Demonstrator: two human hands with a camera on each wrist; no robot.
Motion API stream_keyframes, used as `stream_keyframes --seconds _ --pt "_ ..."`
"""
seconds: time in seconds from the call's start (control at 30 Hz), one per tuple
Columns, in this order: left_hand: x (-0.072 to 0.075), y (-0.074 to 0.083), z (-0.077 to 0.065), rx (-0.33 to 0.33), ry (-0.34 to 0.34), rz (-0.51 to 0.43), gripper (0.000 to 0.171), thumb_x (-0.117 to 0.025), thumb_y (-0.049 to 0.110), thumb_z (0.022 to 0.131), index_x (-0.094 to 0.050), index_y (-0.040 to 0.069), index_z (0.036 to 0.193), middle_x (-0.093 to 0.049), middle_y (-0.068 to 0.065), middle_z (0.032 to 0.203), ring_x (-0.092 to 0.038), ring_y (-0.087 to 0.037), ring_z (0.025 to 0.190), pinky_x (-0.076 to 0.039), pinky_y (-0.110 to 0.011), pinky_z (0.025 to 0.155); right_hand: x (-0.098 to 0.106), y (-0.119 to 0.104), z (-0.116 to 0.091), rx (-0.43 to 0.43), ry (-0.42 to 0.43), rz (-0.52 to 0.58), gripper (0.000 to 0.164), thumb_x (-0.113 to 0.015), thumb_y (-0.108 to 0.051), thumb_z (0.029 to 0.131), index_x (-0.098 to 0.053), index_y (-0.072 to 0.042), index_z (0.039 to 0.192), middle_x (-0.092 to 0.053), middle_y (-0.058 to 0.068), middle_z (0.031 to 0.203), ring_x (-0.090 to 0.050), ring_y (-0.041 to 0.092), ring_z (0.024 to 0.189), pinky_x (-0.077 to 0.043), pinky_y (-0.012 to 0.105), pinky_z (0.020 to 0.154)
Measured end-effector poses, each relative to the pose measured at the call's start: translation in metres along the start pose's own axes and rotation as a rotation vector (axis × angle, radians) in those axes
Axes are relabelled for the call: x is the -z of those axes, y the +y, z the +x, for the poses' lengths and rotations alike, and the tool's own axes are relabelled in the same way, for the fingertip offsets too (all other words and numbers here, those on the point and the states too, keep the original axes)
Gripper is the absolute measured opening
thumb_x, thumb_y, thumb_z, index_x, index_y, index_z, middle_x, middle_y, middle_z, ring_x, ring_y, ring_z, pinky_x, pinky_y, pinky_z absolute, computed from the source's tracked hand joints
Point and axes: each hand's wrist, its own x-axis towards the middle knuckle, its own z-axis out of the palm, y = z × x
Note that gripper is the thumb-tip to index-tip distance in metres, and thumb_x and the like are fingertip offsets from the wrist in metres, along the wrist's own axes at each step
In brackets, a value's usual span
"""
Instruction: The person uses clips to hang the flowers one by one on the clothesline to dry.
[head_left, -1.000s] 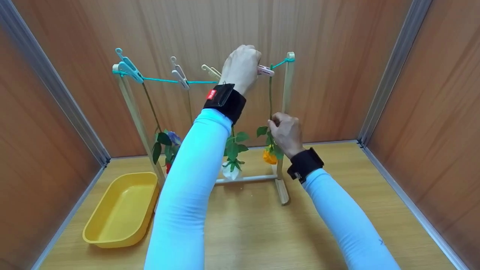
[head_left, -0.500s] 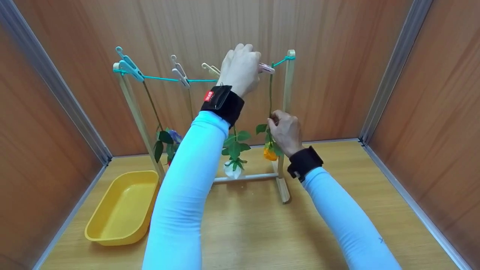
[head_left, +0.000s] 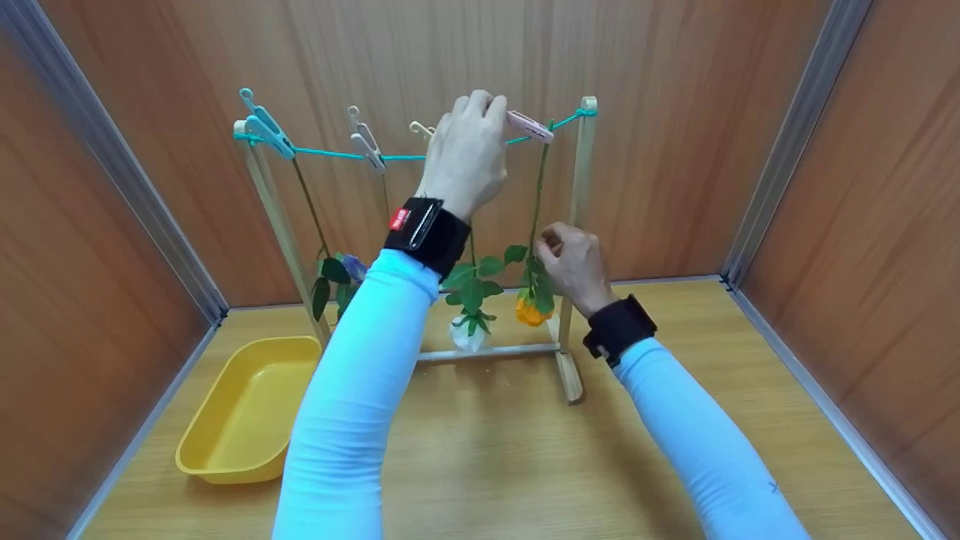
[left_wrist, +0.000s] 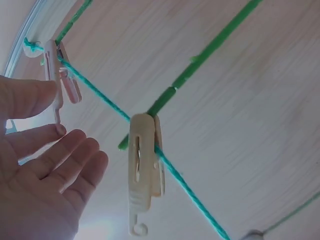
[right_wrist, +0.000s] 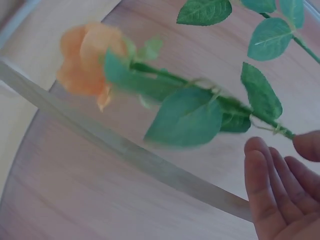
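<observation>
A pink clothespin (head_left: 530,126) clamps the stem of an orange rose (head_left: 534,307) to a turquoise line (head_left: 330,153); the rose hangs head down. My left hand (head_left: 469,154) is beside this clothespin. In the left wrist view its thumb and index finger lie apart at the clothespin's handle end, the other fingers loosely extended. Lower down, my right hand (head_left: 576,262) is next to the rose stem. In the right wrist view the right fingers (right_wrist: 262,185) are extended and apart from the stem, while the thumb lies near it; whether it touches is unclear.
A wooden frame (head_left: 581,165) bears the line. A cream clothespin (left_wrist: 142,165) holds a white rose (head_left: 469,334). Further left are a grey clothespin (head_left: 366,139) and a blue clothespin (head_left: 268,131) with hanging flowers. A yellow basin (head_left: 196,420) stands at left.
My left hand has shifted left and its fingers have loosened from the pink clothespin. The orange rose has swung slightly left, away from my right hand, which stays nearly in place.
</observation>
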Motion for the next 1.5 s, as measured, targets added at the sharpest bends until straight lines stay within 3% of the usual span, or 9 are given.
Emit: stream_keyframes --seconds 0.37,0.63,0.83,1.13,1.5 --pt "-0.007 0.0 -0.048 -0.034 0.082 -0.064 0.057 -0.062 0.015 0.103 -0.041 -0.002 0.153 -0.05 -0.017 0.149 -0.048 -0.032 0.137 -0.043 -0.04 0.114 0.014 0.002 -0.031 0.003 -0.112 0.053 0.019 -0.068 -0.008 0.099 -0.072 0.003 0.114 -0.074 0.017 0.101 -0.071 0.03 0.087 -0.061 0.043 0.08" --pt "-0.035 0.002 -0.094 -0.031 0.11 -0.077 0.056 -0.058 0.026 0.107 -0.042 -0.002 0.153 -0.045 -0.02 0.155 -0.043 -0.034 0.143 -0.036 -0.045 0.12 0.027 -0.001 -0.059 0.061 -0.083 0.038 0.023 -0.072 -0.008 0.096 -0.071 0.004 0.117 -0.072 0.018 0.106 -0.07 0.031 0.093 -0.06 0.047 0.082" --pt "-0.062 0.003 -0.135 -0.01 0.129 -0.102 0.056 -0.058 0.03 0.107 -0.045 -0.001 0.152 -0.045 -0.02 0.156 -0.042 -0.034 0.145 -0.033 -0.049 0.121 0.034 0.007 -0.087 0.138 -0.145 0.022 0.04 -0.071 -0.01 0.098 -0.064 0.008 0.132 -0.067 0.026 0.13 -0.065 0.04 0.119 -0.054 0.053 0.099" --pt "-0.091 0.002 -0.184 0.033 0.05 -0.147 0.059 -0.055 0.037 0.107 -0.046 0.0 0.153 -0.042 -0.017 0.16 -0.037 -0.034 0.149 -0.028 -0.05 0.123 0.041 0.015 -0.117 0.176 -0.214 -0.055 0.056 -0.074 -0.021 0.097 -0.056 0.004 0.144 -0.051 0.023 0.152 -0.05 0.04 0.139 -0.042 0.056 0.112" --pt "-0.128 -0.001 -0.236 0.095 -0.024 -0.19 0.062 -0.052 0.042 0.108 -0.045 0.0 0.154 -0.039 -0.017 0.162 -0.034 -0.034 0.152 -0.028 -0.053 0.123 0.039 0.026 -0.153 0.207 -0.217 -0.142 0.061 -0.073 -0.018 0.097 -0.049 0.008 0.147 -0.046 0.024 0.156 -0.041 0.043 0.145 -0.032 0.059 0.118"
